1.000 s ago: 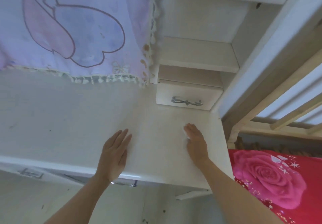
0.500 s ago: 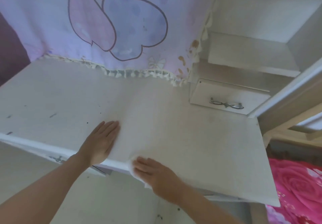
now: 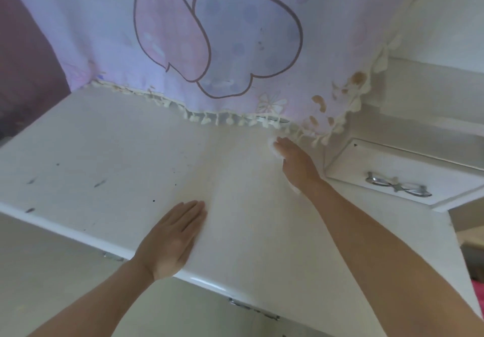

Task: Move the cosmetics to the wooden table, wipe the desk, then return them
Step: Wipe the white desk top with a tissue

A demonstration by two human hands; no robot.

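Under a fringed curtain (image 3: 235,48) lies the desk (image 3: 104,153), seemingly scuffed.

Your left hand (image 3: 170,239) lies flat on the desk (image 3: 104,153) near its front edge. Your right hand (image 3: 296,163) rests farther back and to the right, on a wipe (image 3: 272,146), just before the fringed cloth (image 3: 209,35) hanging behind the desk. Right of that hand, 1 small drawer (image 3: 387,163) sits on the desktop, its handle (image 3: 398,187) facing you.

Left hand (image 3: 170,239) lies flat, fingers together; right hand (image 3: 296,163) reaches far forward, fingers straight.
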